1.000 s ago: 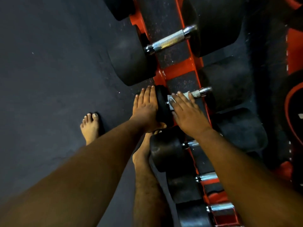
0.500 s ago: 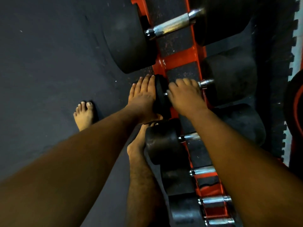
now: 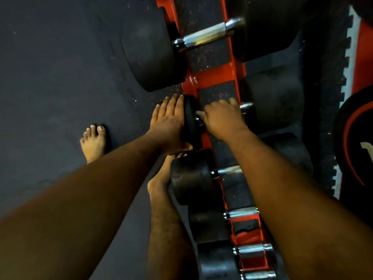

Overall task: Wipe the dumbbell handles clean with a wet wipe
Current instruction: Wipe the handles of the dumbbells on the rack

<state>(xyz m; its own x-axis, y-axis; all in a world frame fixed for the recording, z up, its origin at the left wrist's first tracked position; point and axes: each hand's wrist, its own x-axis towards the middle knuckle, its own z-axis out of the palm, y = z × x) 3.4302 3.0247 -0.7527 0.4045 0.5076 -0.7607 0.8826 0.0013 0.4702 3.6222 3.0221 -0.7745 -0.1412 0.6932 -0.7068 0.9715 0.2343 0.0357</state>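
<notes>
Head view looked down on an orange rack (image 3: 212, 74) of dumbbells standing on dark floor (image 3: 60, 67). The right hand (image 3: 223, 118) was curled over the handle of a small dumbbell (image 3: 189, 118), fingers wrapped round the bar, whose steel end (image 3: 245, 106) poked out past the knuckles. I could not see the wipe under that hand. The left hand (image 3: 168, 122) lay flat, fingers straight, against the outer face of the dumbbell's near black weight. A bigger dumbbell (image 3: 205, 35) sat on the rack beyond, and bare feet (image 3: 94, 142) stood alongside.
</notes>
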